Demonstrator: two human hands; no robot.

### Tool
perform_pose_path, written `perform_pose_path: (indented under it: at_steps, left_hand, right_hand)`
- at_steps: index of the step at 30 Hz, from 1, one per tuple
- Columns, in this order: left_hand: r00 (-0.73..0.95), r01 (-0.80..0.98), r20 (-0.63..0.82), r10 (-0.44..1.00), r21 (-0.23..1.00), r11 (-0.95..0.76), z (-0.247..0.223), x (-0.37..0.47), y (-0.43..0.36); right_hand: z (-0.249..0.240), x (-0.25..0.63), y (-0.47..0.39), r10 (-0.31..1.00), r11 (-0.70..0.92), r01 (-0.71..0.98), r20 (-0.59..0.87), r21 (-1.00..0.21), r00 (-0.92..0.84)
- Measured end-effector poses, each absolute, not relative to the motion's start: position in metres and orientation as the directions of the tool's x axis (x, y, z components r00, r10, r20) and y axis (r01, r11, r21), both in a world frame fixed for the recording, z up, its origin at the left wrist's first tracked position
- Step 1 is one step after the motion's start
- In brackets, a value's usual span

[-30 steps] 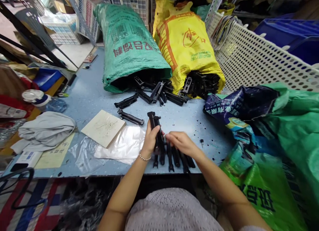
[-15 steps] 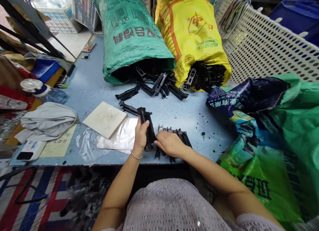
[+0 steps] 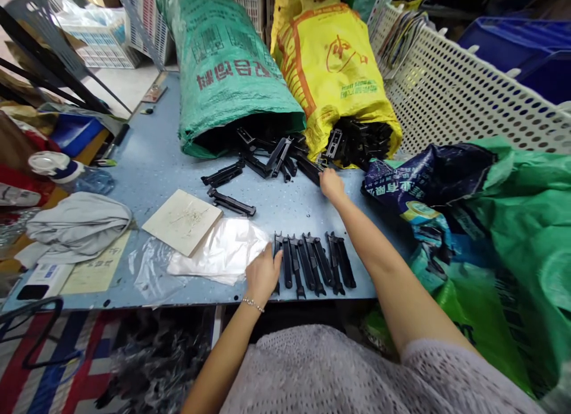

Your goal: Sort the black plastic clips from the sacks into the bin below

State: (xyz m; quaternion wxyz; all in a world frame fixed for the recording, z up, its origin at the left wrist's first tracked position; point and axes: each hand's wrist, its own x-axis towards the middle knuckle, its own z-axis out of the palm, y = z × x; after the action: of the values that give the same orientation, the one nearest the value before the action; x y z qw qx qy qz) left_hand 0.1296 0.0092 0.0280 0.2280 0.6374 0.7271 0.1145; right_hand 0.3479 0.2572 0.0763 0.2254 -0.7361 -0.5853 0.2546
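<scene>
Several long, narrow black parts, plastic-looking with forked ends, lie side by side in a row point(image 3: 311, 262) at the table's front edge. At the left end of that row, my left hand point(image 3: 263, 274) is closed around the leftmost part, its fingers partly hidden. Farther out, my right hand point(image 3: 331, 185) pinches the near end of a black part point(image 3: 308, 168) in the loose pile. That pile spills from a green woven sack point(image 3: 241, 75); beside it a yellow sack point(image 3: 339, 75) holds more black parts. One more black part point(image 3: 232, 202) lies alone left of centre.
A square beige board point(image 3: 182, 220) rests partly on clear plastic bags point(image 3: 227, 253) at left. Beyond are a grey cloth point(image 3: 78, 223) and a water bottle point(image 3: 74, 171). On the right stand a white perforated crate point(image 3: 464, 81) and a crumpled green sack point(image 3: 530, 206).
My left hand has lowered the black part it held upright to the row's left end. My right hand has left the row and reached forward to the pile.
</scene>
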Motion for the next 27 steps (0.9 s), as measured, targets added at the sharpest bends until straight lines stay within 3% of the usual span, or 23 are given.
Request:
perform_pose_path:
  at_steps: [3, 6, 7, 8, 10, 11, 12, 14, 15, 17, 18, 20, 22, 23, 25, 27]
  left_hand:
    - [-0.053, 0.727, -0.038, 0.998, 0.684, 0.064, 0.034, 0.126, 0.02]
    - [0.061, 0.222, -0.08, 0.995, 0.973, 0.065, 0.044, 0.13, 0.046]
    - [0.124, -0.011, -0.085, 0.989, 0.996, 0.087, 0.048, 0.134, 0.055]
    - [0.186, -0.227, -0.071, 0.98, 0.967, 0.113, 0.053, 0.139, 0.063]
    - [0.288, -0.513, -0.01, 0.958, 0.843, 0.163, 0.064, 0.149, 0.073]
    - [0.315, -0.572, 0.006, 0.949, 0.799, 0.185, 0.07, 0.152, 0.075]
    - [0.325, -0.579, -0.004, 0.946, 0.789, 0.203, 0.076, 0.153, 0.074]
    - [0.246, -0.472, -0.077, 0.966, 0.861, 0.189, 0.085, 0.149, 0.068]
    - [0.156, -0.364, -0.109, 0.982, 0.918, 0.159, 0.089, 0.145, 0.063]
    - [-0.032, -0.111, -0.109, 0.994, 0.988, 0.105, 0.094, 0.136, 0.054]
    - [-0.09, -0.011, -0.088, 0.992, 0.996, 0.087, 0.095, 0.132, 0.05]
    - [-0.127, 0.099, -0.049, 0.991, 0.993, 0.062, 0.096, 0.127, 0.044]
    - [-0.126, 0.14, -0.023, 0.992, 0.989, 0.041, 0.096, 0.124, 0.04]
    - [-0.125, 0.155, -0.013, 0.992, 0.987, 0.032, 0.095, 0.123, 0.038]
    - [-0.142, 0.175, -0.002, 0.99, 0.984, 0.027, 0.091, 0.119, 0.036]
    - [-0.192, 0.195, -0.004, 0.981, 0.98, 0.042, 0.086, 0.115, 0.035]
  right_hand:
    - [0.073, 0.362, 0.227, 0.971, -0.234, 0.657, -0.207, -0.716, 0.12]
    - [0.064, 0.359, 0.16, 0.94, -0.275, 0.422, -0.334, -0.864, -0.073]
    - [0.06, 0.353, 0.135, 0.886, -0.362, 0.159, -0.392, -0.918, -0.249]
    - [0.056, 0.345, 0.112, 0.782, -0.492, -0.036, -0.423, -0.87, -0.457]
    - [0.051, 0.326, 0.074, 0.574, -0.687, -0.176, -0.378, -0.705, -0.727]
    - [0.052, 0.319, 0.062, 0.495, -0.724, -0.15, -0.356, -0.673, -0.793]
    - [0.055, 0.313, 0.055, 0.462, -0.716, -0.102, -0.36, -0.691, -0.811]
    - [0.069, 0.308, 0.055, 0.576, -0.554, 0.014, -0.396, -0.832, -0.715]
    - [0.08, 0.309, 0.06, 0.698, -0.401, 0.095, -0.371, -0.911, -0.612]
    - [0.103, 0.309, 0.075, 0.907, -0.001, 0.33, -0.14, -0.944, -0.397]
    - [0.113, 0.308, 0.083, 0.933, 0.199, 0.464, 0.021, -0.863, -0.36]
    - [0.126, 0.299, 0.098, 0.856, 0.508, 0.641, 0.253, -0.576, -0.451]
    - [0.128, 0.286, 0.109, 0.733, 0.68, 0.656, 0.317, -0.328, -0.601]
    - [0.126, 0.28, 0.113, 0.694, 0.72, 0.641, 0.312, -0.266, -0.649]
    - [0.121, 0.271, 0.116, 0.689, 0.724, 0.641, 0.277, -0.253, -0.67]
    - [0.116, 0.269, 0.111, 0.753, 0.655, 0.678, 0.209, -0.334, -0.624]
